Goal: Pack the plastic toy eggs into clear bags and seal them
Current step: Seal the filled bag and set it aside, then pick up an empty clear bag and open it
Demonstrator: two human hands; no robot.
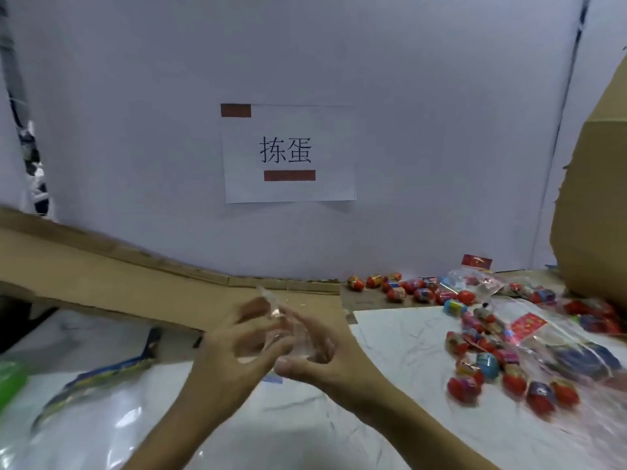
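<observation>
Both hands meet over the middle of the table (pixel 390 337), and between them is a small clear bag (pixel 271 308), blurred. The left hand (pixel 234 347) has its fingers curled round the bag's near side; the right hand (pixel 315 347) pinches it from the other side, thumb forward. Whether anything is in the bag cannot be told.

Toward the table's right edge lie loose toy eggs (pixel 481 371), mostly red, a few blue, with crumpled clear bags (pixel 529 329) bearing red header cards among them; the print is too small to read. More eggs line the far edge. A tall cardboard box (pixel 593 212) stands at the far right corner. A cardboard flap (pixel 101 276) crosses the far left. White plastic sheeting (pixel 101 425) covers the near left corner.

On the wall behind, a paper sign (pixel 288 154) reads 拣蛋.
</observation>
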